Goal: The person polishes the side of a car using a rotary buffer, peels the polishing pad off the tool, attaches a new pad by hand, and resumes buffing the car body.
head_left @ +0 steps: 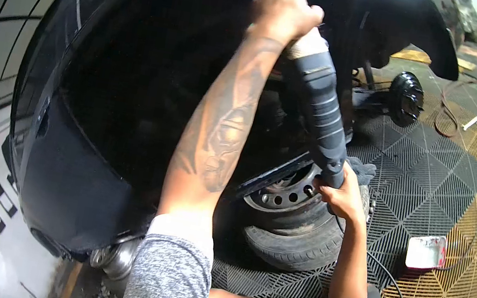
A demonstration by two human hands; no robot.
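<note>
Our left hand (285, 15) and right hand (344, 195) grasp a corded power tool (325, 103), its long axis pointing steeply up-left.

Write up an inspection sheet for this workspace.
Surface: slatted floor tiles, dark and tan.
Job's things: dark power tool, tilted, by a black car body; any contact is hidden.
Clutter: tyre, steel rim, red-and-white tub.
Hands: left hand closed at the tool's upper end; right hand grips its lower end.
Cables: black cable on the tiles.
Surroundings: wheel hub beyond the tool.
</note>
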